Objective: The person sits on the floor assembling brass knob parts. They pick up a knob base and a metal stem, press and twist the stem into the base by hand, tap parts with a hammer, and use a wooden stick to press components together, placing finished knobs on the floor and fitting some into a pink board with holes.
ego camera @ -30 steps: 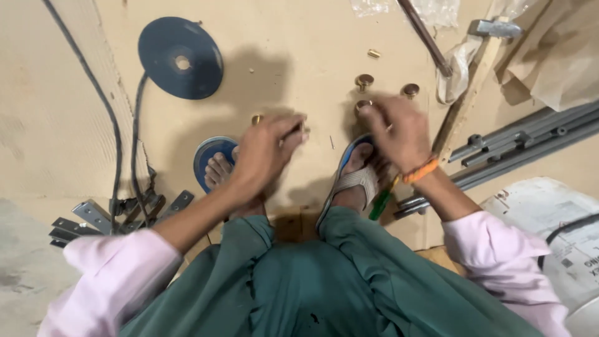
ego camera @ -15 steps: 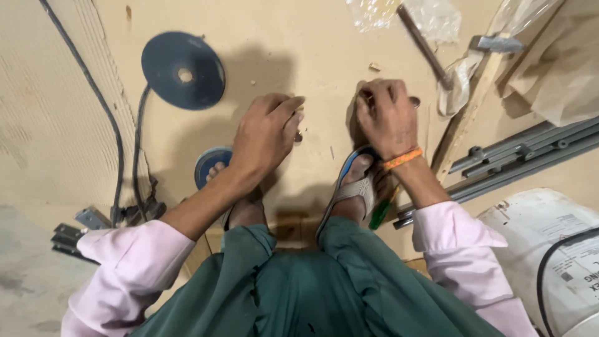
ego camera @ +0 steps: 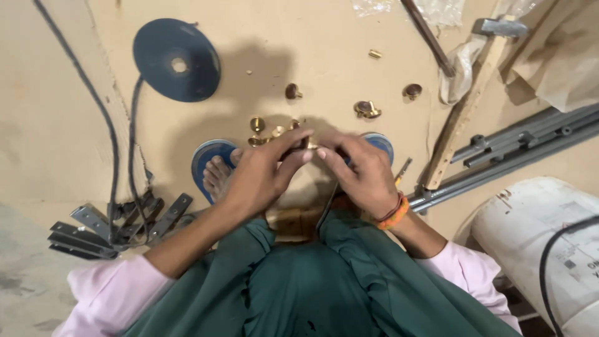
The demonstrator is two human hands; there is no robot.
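pale plywood sheeting [ego camera: 324, 56] covers the floor under a squatting person in green trousers and pink sleeves, seen from above. nearest, the left hand [ego camera: 259, 178] and right hand [ego camera: 362, 175] meet over the gap between the feet, fingertips pressed together around a small brass knob [ego camera: 304, 145], a dark-topped piece with a gold-coloured stem that sits half hidden between thumb and forefingers; both hands pinch it, and how much of it each one grips cannot be told. an orange bracelet [ego camera: 393, 215] rings the right wrist. blue sandals [ego camera: 206, 156] show under both feet. just beyond the fingers lies a loose cluster of brass fittings [ego camera: 257, 125], and farther out three more dark-capped knobs [ego camera: 367, 110] lie apart from each other. to the left a stack of metal angle brackets [ego camera: 93, 228] rests by a black cable [ego camera: 112, 137], with a round blue disc [ego camera: 176, 59] well beyond them. to the right lie grey metal rails [ego camera: 518, 146], a white drum [ego camera: 549, 237], and a hammer [ego camera: 474, 93] with a wooden handle. compared with half a second ago, the hands have drawn in from apart to touching at the fingertips, and the knobs they covered on the board are now in plain sight.
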